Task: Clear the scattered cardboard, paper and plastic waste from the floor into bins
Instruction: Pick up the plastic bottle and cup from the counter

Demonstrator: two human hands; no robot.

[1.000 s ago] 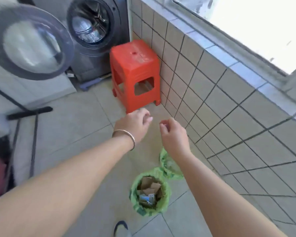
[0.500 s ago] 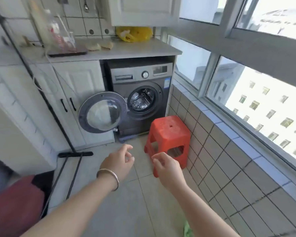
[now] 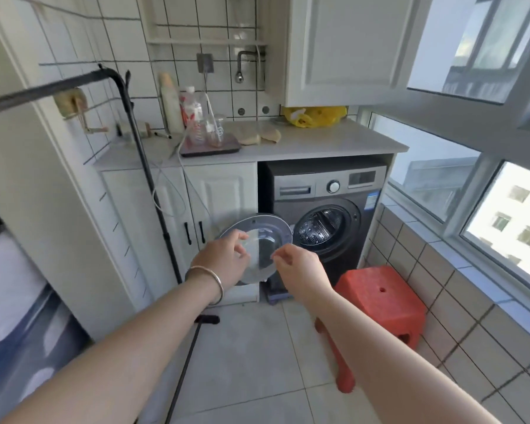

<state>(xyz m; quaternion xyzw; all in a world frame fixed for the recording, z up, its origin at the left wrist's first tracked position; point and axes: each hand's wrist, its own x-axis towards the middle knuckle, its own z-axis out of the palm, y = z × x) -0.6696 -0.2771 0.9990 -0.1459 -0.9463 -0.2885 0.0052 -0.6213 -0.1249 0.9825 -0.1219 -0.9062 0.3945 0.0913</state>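
Both my arms reach forward at chest height over the tiled floor (image 3: 251, 356). My left hand (image 3: 224, 261), with a silver bangle on the wrist, holds nothing; its fingers are loosely curled and apart. My right hand (image 3: 300, 267) is also empty, thumb and forefinger close together. No bins and no cardboard, paper or plastic waste are in view; the floor in sight carries no scraps.
A grey washing machine (image 3: 328, 209) stands ahead with its round door (image 3: 257, 243) swung open. A red plastic stool (image 3: 380, 304) sits by the tiled right wall. A black rack pole (image 3: 147, 179) and its foot stand at left. Bottles and a yellow bag lie on the counter (image 3: 318, 142).
The view has tilted up from the floor; the two green-lined bins have dropped out of sight below. Both hands stayed raised in front and empty.
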